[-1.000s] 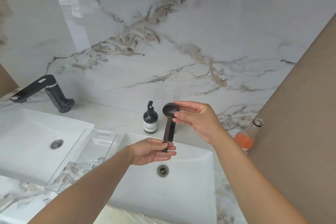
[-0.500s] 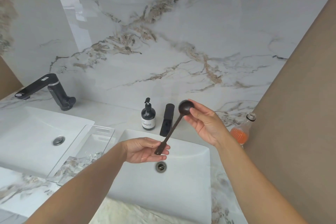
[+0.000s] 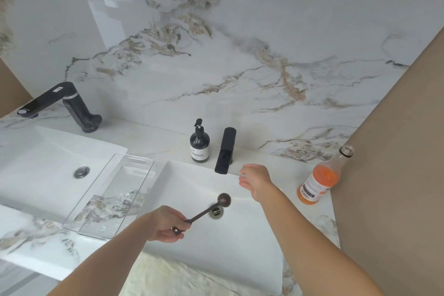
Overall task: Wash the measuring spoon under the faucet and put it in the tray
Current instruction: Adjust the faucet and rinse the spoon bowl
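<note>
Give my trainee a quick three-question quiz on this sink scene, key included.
1. Which hand holds the dark wooden measuring spoon?
2. True or false: the clear plastic tray lies between the two white basins.
3. What stands nearest the orange-liquid glass bottle? A) black pump dispenser bottle B) brown side wall C) angled black faucet

Key:
1. The left hand, grip closed on the handle; the right hand is empty, near the black block faucet.
2. True.
3. B.
</note>
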The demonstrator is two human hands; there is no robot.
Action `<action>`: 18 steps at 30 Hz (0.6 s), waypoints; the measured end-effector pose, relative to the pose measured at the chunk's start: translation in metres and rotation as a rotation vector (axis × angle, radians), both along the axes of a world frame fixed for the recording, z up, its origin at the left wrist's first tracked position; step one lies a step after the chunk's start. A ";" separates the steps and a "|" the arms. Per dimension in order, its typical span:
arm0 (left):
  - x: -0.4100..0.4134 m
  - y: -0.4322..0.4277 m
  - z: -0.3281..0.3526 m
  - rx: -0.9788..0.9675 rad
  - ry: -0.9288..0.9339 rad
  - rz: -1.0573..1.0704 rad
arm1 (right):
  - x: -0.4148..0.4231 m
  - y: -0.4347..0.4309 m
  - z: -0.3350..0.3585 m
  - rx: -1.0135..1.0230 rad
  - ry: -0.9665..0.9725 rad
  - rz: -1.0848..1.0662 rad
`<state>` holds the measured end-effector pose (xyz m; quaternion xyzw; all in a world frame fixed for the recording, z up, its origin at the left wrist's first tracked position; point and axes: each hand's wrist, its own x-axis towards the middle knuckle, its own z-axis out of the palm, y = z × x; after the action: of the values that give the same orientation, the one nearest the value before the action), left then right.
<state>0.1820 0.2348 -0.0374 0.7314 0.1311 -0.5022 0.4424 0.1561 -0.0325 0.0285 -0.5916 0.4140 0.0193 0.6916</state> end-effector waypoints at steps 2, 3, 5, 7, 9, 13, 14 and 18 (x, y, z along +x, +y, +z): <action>-0.002 0.003 -0.007 0.037 -0.036 0.004 | 0.016 0.008 0.004 0.070 -0.041 -0.028; -0.002 0.003 -0.010 0.036 -0.045 0.019 | 0.023 0.011 0.006 0.113 -0.053 -0.046; -0.002 0.001 -0.016 0.006 -0.046 0.070 | 0.036 0.013 0.006 0.126 -0.042 -0.088; -0.003 -0.004 -0.020 -0.031 -0.038 0.127 | 0.046 0.014 0.006 0.112 -0.038 -0.145; -0.003 -0.010 -0.023 -0.061 -0.023 0.162 | 0.056 0.016 0.011 0.161 -0.075 -0.160; -0.004 -0.019 -0.027 -0.100 0.006 0.206 | 0.065 0.017 0.021 0.308 -0.146 -0.207; -0.004 -0.019 -0.027 -0.101 0.009 0.215 | 0.065 0.016 0.022 0.310 -0.149 -0.210; -0.005 -0.016 -0.033 -0.087 0.031 0.215 | 0.064 0.017 0.021 0.327 -0.163 -0.215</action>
<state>0.1771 0.2192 -0.0704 0.6853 0.1937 -0.4684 0.5229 0.2199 -0.0153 0.0491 -0.4233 0.4088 -0.0354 0.8077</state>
